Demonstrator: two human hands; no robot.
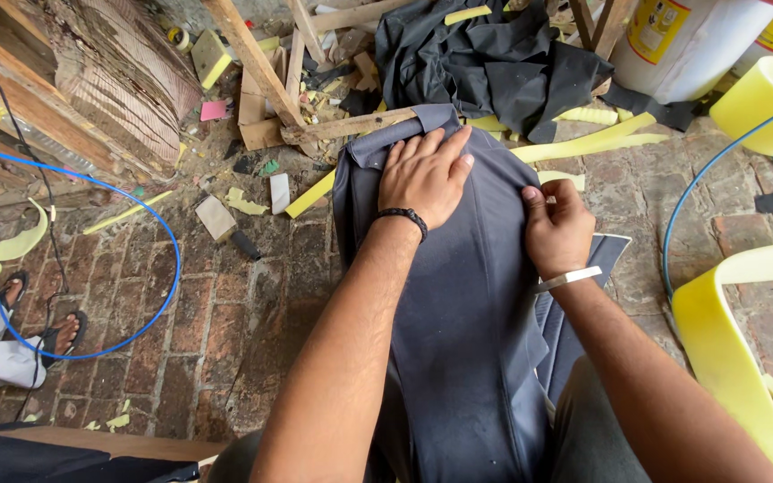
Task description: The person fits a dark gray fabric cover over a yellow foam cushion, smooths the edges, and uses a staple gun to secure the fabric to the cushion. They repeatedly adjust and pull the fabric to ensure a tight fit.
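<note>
A dark grey fabric cover (462, 304) is stretched over a padded shape that runs from my lap out to a wooden frame bar (351, 125). My left hand (424, 174), with a black bracelet on the wrist, lies flat with fingers spread on the fabric near its far end. My right hand (556, 228), with a metal bangle on the wrist, is closed on the fabric's right edge, pinching it.
A heap of black cloth (485, 58) lies beyond. Yellow foam strips (583, 143) and wood offcuts litter the brick floor. A blue hose (167, 241) loops at left near another person's sandalled feet (64, 333). Yellow plastic chair (726, 349) at right, white drums (682, 36) behind.
</note>
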